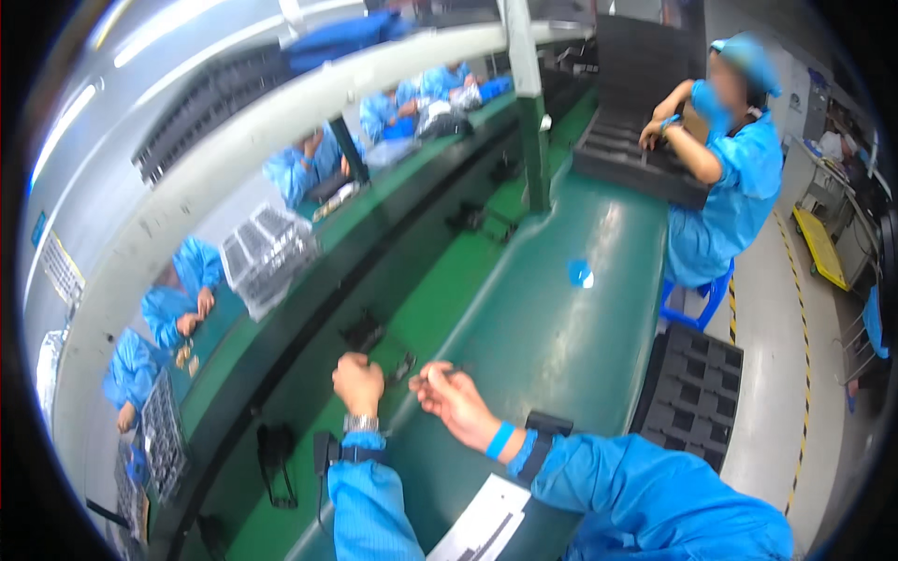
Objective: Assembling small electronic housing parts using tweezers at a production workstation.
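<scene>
My left hand, with a metal watch at its wrist, reaches over the green conveyor belt. Its fingers are curled, and what they hold, if anything, is hidden. Close by, my right hand is above the edge of the green work surface, a blue band round its wrist. Thumb and fingers there come together in a pinch; a small dark bit shows at them, too small to name. A black part with a cable-like loop lies on the belt just beyond my left hand.
More black looped parts, one at the left and one farther off, lie on the belt. A white sheet is near my right forearm. Black foam trays stand at the right. A co-worker in blue sits beyond; a post rises at the belt.
</scene>
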Tool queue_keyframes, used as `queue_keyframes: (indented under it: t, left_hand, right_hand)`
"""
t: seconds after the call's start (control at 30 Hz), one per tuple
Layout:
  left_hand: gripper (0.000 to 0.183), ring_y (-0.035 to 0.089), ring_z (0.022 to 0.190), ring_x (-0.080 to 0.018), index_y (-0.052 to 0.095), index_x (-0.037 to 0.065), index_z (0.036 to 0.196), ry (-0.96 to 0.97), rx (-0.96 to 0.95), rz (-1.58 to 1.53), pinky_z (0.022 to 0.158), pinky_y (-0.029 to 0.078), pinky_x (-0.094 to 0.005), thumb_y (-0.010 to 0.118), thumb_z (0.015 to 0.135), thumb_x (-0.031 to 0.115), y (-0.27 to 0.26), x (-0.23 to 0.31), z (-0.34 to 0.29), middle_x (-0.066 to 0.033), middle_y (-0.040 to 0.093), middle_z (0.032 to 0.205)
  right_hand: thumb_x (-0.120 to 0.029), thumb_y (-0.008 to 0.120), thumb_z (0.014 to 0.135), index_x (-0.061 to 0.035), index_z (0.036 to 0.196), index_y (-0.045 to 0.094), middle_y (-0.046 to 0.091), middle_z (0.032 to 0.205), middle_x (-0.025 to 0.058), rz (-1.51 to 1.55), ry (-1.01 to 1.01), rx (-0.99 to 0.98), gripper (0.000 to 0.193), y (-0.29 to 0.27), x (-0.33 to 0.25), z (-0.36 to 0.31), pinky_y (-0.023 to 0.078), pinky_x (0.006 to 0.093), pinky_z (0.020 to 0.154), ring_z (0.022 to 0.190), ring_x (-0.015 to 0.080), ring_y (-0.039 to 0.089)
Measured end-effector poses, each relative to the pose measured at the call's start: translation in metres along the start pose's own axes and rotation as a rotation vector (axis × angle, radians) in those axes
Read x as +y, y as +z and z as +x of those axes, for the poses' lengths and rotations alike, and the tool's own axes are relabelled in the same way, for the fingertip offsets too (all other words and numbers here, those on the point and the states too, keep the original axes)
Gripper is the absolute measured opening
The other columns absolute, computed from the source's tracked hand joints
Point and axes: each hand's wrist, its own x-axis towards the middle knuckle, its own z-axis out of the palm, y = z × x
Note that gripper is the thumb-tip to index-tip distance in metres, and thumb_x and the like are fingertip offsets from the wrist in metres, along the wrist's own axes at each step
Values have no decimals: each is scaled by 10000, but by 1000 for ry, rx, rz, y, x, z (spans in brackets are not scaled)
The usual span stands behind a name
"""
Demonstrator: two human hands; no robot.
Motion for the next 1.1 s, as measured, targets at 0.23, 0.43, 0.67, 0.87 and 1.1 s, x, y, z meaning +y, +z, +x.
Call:
queue_keyframes:
  t: [0.23,0.43,0.67,0.87,1.1]
  left_hand:
    - [299,716,1013,-419,744,28,965,-27,84,65,955,564,-498,836,723,176,-9,2,-21,-207,752,1020]
    - [229,748,981,-377,806,66,878,-18,36,43,930,588,-451,836,672,161,-51,-30,-26,-196,777,997]
    - [145,741,734,-340,761,14,961,316,-80,-83,721,579,-410,730,820,28,-160,-48,-135,-173,749,791]
    - [222,713,839,-331,740,11,1027,481,-114,27,751,571,-433,689,816,-34,-165,-68,-229,-164,730,908]
    - [220,692,836,-317,740,19,988,477,2,-27,742,570,-425,712,784,-58,-142,-96,-272,-109,707,880]
  right_hand:
    - [-370,569,1099,-133,1162,615,691,1170,43,-8,6,-3,249,-5,5,-10,529,280,871,991,102,633]
    - [-355,575,1097,-150,1141,621,696,1162,33,48,24,10,215,-12,5,-13,536,295,861,976,111,635]
    - [-384,612,1079,-112,1122,639,710,1116,62,-54,-76,0,277,0,-17,-16,534,271,829,896,91,618]
    - [-202,691,1033,-17,1059,664,719,1029,87,-530,-239,-312,189,41,-17,-45,537,316,836,913,180,668]
    - [-136,728,957,-25,984,740,755,956,107,-1078,-136,-608,115,57,5,-76,537,386,860,899,279,692]
